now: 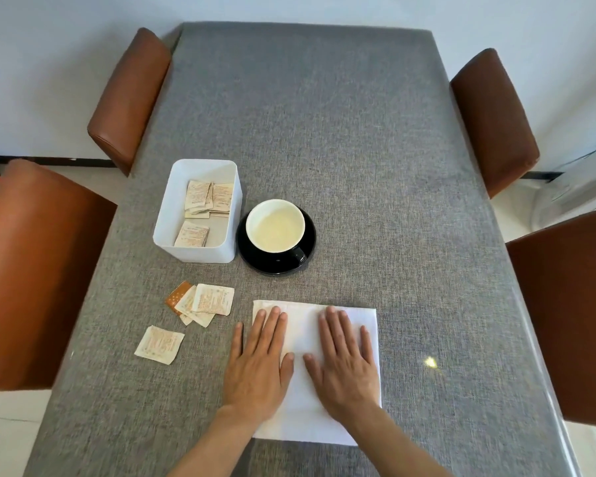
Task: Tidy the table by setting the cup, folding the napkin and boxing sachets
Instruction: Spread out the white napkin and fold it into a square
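Napkin (315,373): flat on bench (358,166), near edge, long axis running away from the person.
Left hand (258,366): spread flat on napkin's left half.
Right hand (344,363): spread flat on right half.
Loose sachets (200,304): left, nearer left hand.

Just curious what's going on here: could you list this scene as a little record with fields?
hands: left hand and right hand flat on the napkin
cup: on the saucer
box: holds some sachets
loose sachets: on the table, left of the napkin
chairs: four, brown
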